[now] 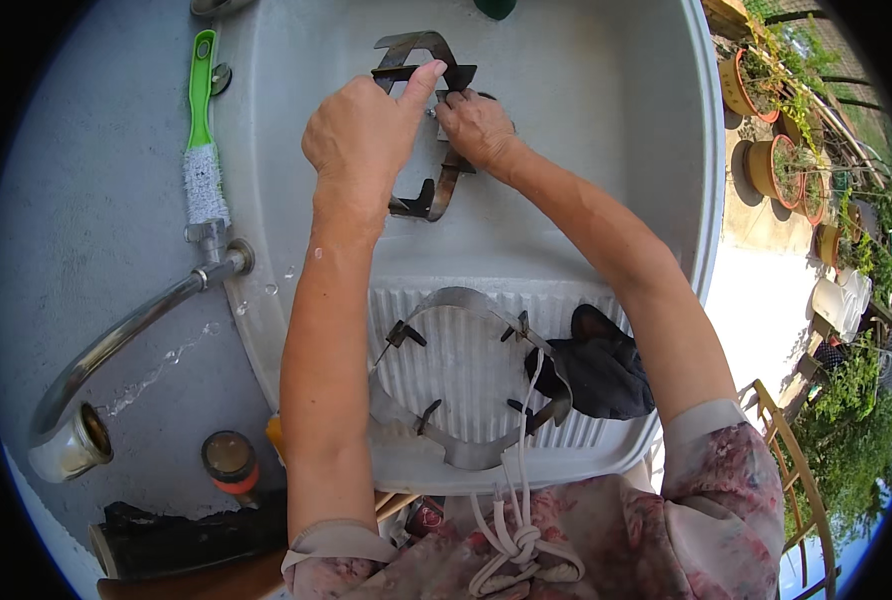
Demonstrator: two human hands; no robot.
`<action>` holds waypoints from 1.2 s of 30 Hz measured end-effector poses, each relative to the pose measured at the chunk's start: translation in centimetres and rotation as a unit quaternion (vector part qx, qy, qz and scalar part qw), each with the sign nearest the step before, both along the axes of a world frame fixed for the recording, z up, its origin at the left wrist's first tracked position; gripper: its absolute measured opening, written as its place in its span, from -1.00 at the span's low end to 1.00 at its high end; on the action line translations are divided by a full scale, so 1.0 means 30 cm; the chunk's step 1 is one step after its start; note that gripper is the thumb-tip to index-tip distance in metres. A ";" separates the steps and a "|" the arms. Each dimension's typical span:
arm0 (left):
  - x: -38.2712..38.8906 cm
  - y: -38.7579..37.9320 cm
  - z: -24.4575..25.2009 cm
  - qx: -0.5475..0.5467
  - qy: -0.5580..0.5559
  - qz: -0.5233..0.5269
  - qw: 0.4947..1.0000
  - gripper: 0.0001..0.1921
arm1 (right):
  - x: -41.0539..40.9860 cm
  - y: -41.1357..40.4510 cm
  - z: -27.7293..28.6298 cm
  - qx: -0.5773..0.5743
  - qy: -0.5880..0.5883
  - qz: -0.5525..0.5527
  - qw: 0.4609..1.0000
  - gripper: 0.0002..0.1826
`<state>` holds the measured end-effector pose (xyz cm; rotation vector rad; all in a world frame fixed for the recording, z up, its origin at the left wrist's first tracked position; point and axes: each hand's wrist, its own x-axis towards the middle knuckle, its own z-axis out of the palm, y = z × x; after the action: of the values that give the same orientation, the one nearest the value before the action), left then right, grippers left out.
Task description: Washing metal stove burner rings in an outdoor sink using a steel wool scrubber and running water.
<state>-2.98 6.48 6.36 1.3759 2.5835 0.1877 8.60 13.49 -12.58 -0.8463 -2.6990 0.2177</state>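
A metal pot-support ring (443, 196) with dark prongs is held up over the basin of a pale laundry sink (566, 187). My left hand (363, 127) is closed around its left side, thumb raised. My right hand (477, 126) has its fingers bent against the ring's right side; whether a small pad is under them is hidden. A second pot-support ring (476, 454), wider and with several dark prongs, lies on the sink's ribbed washboard (446, 375). Partly under my right forearm, a wet-looking black cloth (599, 371) rests beside that ring.
A green-handled brush (201, 97) with white bristles lies along the left rim by a curved metal faucet (123, 330). Water drops hang near its spout. An orange-and-dark container (230, 461) stands lower left. Potted plants (772, 172) line the ground at right. White drawstrings (524, 442) dangle over the washboard.
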 end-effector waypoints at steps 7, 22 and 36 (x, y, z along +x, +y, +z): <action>-0.007 -0.021 -0.012 0.009 -0.016 -0.009 1.000 -0.07 | -0.019 -0.005 0.051 -0.151 -0.199 0.101 0.963 -0.87; -0.021 0.012 -0.006 -0.008 -0.014 -0.008 1.000 -0.15 | 0.087 -0.018 0.014 -0.101 0.029 -0.025 0.994 -0.83; -0.046 0.032 -0.005 -0.024 -0.044 0.019 0.999 -0.05 | 0.051 -0.022 0.069 -0.117 -0.031 -0.007 0.993 -0.80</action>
<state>-4.38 7.43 6.21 1.2741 2.5263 0.1867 10.12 12.83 -10.51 -0.9512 -2.7609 0.5228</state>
